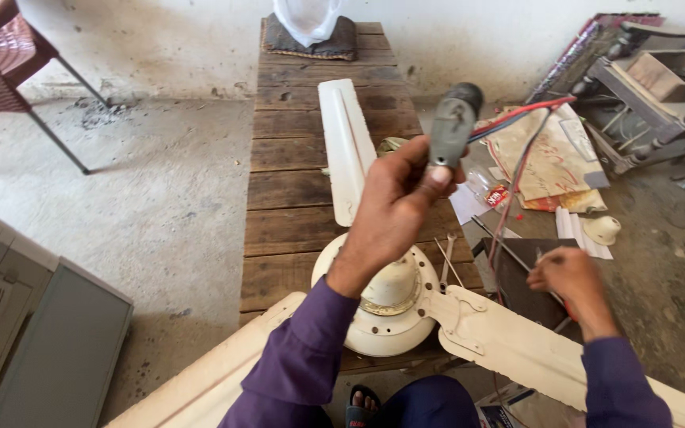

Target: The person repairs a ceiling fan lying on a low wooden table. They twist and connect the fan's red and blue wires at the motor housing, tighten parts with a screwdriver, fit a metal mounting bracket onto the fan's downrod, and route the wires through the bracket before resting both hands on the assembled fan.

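Purple sleeves [303, 357] frame a cream ceiling fan [386, 305]; left hand [394, 206] fingers clamp a grey downrod [452, 127] above it, while right hand [568, 277] fingers pinch a screwdriver [517, 255] beside coloured wires [517, 170].

1. Single view, from a camera worn on the head, angled steeply down and forward along a wooden bench [295, 119].
2. Close range: left hand [394, 210] and right hand [568, 277] within arm's reach, purple sleeves at bottom edge.
3. Concrete floor [160, 190] and far wall at top.
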